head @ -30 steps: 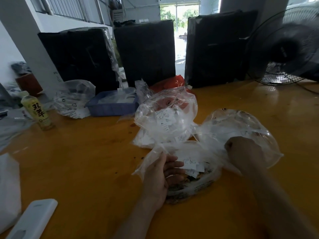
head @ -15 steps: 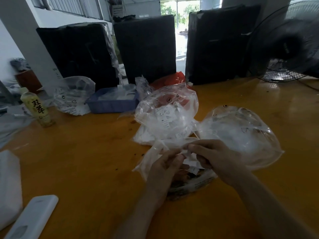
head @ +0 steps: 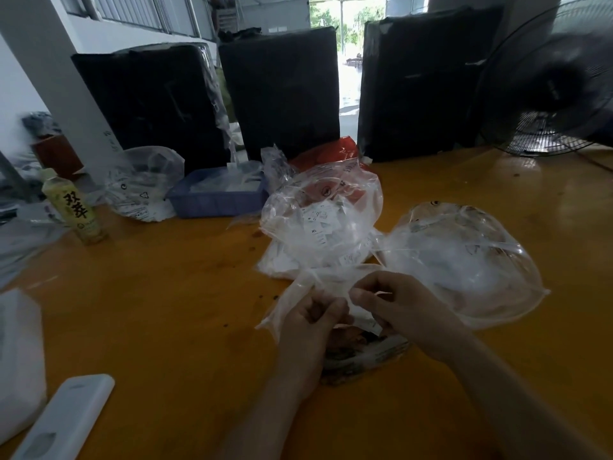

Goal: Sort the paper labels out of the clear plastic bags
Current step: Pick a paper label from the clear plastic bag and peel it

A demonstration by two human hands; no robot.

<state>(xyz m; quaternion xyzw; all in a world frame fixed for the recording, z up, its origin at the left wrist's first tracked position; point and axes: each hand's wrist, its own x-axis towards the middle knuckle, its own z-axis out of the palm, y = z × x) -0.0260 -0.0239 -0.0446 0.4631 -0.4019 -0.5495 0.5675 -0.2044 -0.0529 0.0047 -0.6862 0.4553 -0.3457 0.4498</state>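
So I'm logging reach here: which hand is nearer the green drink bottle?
Left. The left hand lies on the green drink bottle side of the bag; the right hand sits farther away.

Four clear bags [head: 323,224] (labels inside), one bottle [head: 74,207]

Bottle [head: 74,210] left of tray [head: 217,200]
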